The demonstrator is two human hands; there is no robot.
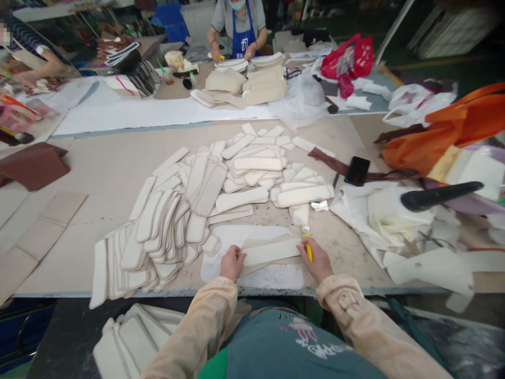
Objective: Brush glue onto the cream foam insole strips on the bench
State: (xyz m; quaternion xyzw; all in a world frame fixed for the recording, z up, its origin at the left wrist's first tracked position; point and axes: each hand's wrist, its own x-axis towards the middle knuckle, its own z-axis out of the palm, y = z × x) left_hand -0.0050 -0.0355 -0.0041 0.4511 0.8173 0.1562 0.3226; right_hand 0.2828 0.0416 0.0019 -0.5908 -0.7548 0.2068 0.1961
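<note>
A long cream strip (272,252) is stretched between my two hands, above more strips on a white sheet (221,238). My left hand (232,262) pinches its left end, fingers closed. At the other end, my right hand (319,260) is closed around a small yellow-handled tool (309,251) and touches the strip's right end. The tool's tip points away from me; its kind is unclear. Beyond the hands, a large heap of cream strips (258,164) with rounded ends spreads over the table. To the left, more strips (158,221) lie in overlapping rows.
Brown pieces (35,163) lie at the left. On the right are a phone (357,171), an orange bag (453,131) and a black-handled tool (440,196) on white material. Across the table a co-worker in a blue apron (244,39) handles pieces. Large pale pieces (136,337) sit below the table edge.
</note>
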